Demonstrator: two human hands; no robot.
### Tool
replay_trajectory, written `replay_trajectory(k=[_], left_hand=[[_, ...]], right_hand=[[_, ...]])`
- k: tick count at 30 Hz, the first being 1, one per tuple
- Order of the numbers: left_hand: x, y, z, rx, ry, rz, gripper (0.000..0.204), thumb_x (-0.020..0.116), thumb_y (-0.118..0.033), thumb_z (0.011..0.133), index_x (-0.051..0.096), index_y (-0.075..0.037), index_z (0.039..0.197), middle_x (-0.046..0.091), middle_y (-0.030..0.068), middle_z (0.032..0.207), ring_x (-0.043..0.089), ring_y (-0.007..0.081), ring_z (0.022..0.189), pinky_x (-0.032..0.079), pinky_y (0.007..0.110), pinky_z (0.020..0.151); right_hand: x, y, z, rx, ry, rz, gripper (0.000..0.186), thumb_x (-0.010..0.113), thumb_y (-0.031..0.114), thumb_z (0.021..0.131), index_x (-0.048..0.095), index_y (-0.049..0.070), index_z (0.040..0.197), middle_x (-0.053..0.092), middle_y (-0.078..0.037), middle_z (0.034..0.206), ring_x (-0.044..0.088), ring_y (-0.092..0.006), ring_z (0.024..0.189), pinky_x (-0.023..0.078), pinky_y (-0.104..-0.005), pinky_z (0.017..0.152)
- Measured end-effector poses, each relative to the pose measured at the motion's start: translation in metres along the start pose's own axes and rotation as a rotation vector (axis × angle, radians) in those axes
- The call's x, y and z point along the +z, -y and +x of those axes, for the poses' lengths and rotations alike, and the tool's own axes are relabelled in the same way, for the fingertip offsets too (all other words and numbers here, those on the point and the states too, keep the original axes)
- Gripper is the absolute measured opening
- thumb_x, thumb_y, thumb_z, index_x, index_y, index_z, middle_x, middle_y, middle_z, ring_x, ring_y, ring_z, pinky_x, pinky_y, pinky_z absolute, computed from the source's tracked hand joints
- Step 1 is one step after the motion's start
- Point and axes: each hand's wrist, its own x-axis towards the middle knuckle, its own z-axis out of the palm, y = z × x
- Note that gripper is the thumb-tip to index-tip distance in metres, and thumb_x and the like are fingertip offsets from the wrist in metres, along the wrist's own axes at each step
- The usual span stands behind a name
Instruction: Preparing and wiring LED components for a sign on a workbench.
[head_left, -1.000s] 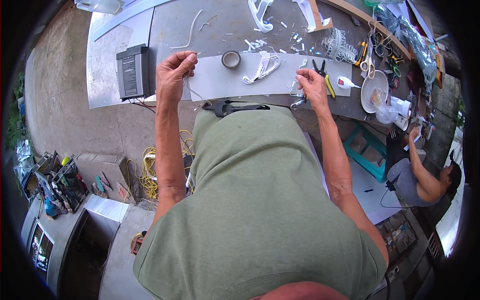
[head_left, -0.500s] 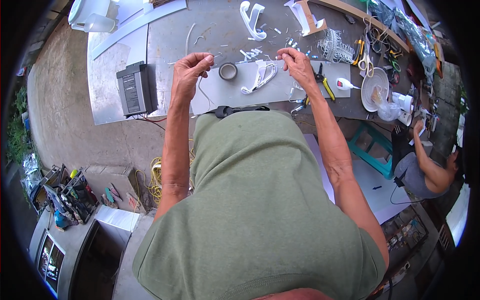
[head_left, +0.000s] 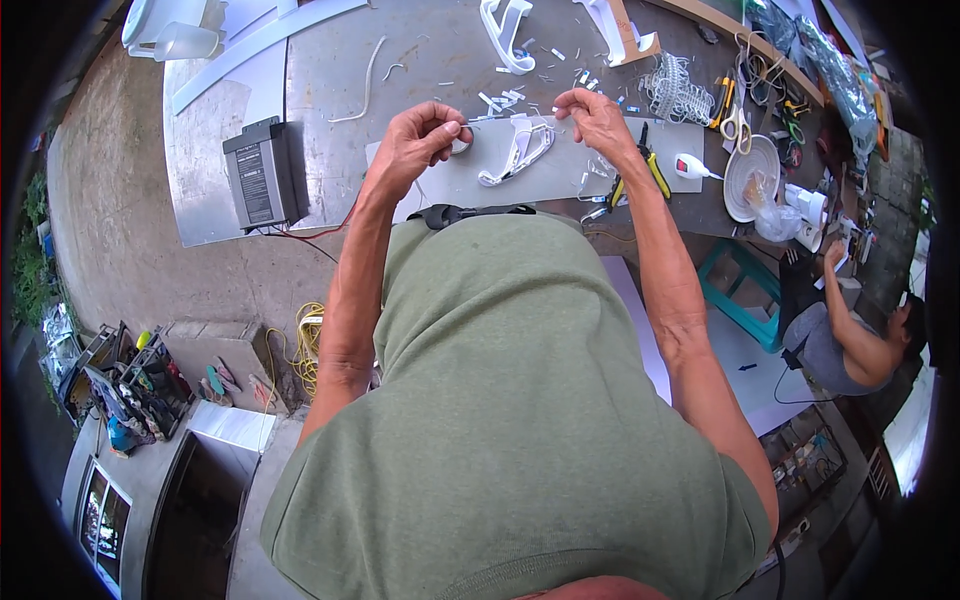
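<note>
My left hand (head_left: 425, 143) is closed in a pinch on a thin grey wire. Its short tip pokes out past my fingers toward the right, and a tail (head_left: 420, 190) hangs below the hand. Partly hidden behind those fingers is a roll of tape (head_left: 463, 145). My right hand (head_left: 598, 122) hovers to the right with thumb and index finger close together; whatever they pinch is too small to make out. Between the hands, a white curved letter-shaped frame (head_left: 522, 155) lies on a grey sheet (head_left: 460, 185). Small white-and-blue pieces (head_left: 500, 101) are scattered just beyond it.
Cutting pliers (head_left: 657, 175), a white glue bottle (head_left: 689, 167), scissors (head_left: 737, 132) and a coiled string of small modules (head_left: 675, 92) sit at the right. A black power unit (head_left: 262, 178) stands at the left. Another person (head_left: 850, 345) works at far right, near a teal stool (head_left: 740, 290).
My left hand has moved right, toward my right hand, carrying the wire and now covering part of the tape roll. My right hand has shifted only slightly.
</note>
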Motion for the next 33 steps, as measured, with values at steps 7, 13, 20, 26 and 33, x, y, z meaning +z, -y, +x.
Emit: replay_trajectory(k=[7,13,20,26,33], left_hand=[[0.035,0.01,0.026,-0.008,0.117,0.42,0.034,0.072,-0.025,0.088,0.069,0.001,0.11,0.064,0.0029,0.076,0.058,0.0112,0.071,0.048,0.028,0.068],[0.068,0.029,0.051,0.158,0.037,0.899,0.041,0.082,-0.03,0.073,0.073,-0.002,0.103,0.068,0.0158,0.074,0.068,0.0272,0.071,0.051,0.037,0.063],[0.079,0.045,0.068,0.316,-0.016,1.123,0.036,0.08,-0.034,0.073,0.073,-0.006,0.093,0.07,0.014,0.08,0.068,0.0329,0.078,0.052,0.043,0.069],[0.069,0.046,0.067,0.121,-0.002,0.853,0.035,0.081,-0.035,0.073,0.074,-0.004,0.088,0.073,0.0135,0.085,0.07,0.0269,0.08,0.053,0.039,0.072],[0.056,0.035,0.051,-0.033,-0.025,0.654,0.029,0.083,-0.025,0.073,0.074,-0.003,0.089,0.073,0.0093,0.08,0.069,0.0181,0.074,0.052,0.033,0.069]], right_hand=[[-0.001,-0.011,-0.019,-0.119,-0.055,-0.166,0.024,0.062,0.003,0.082,0.07,0.003,0.105,0.07,-0.008,0.09,0.063,-0.0189,0.072,0.052,-0.0347,0.072],[0.013,-0.021,-0.024,-0.211,-0.112,-0.355,0.023,0.074,0.013,0.08,0.072,0.009,0.102,0.062,-0.008,0.087,0.063,-0.0245,0.079,0.05,-0.0384,0.074],[0.021,-0.022,-0.028,-0.294,-0.145,-0.255,0.019,0.075,0.018,0.082,0.072,0.009,0.098,0.06,-0.008,0.088,0.061,-0.0234,0.079,0.05,-0.0369,0.072],[0.018,-0.012,-0.03,-0.213,-0.076,-0.067,0.02,0.073,0.022,0.087,0.071,0.006,0.098,0.064,-0.004,0.084,0.061,-0.0146,0.074,0.049,-0.0299,0.07],[0.024,0.007,-0.027,-0.086,0.052,0.219,0.021,0.068,0.022,0.094,0.07,0.003,0.102,0.07,-0.002,0.09,0.059,-0.0088,0.081,0.047,-0.0268,0.073]])
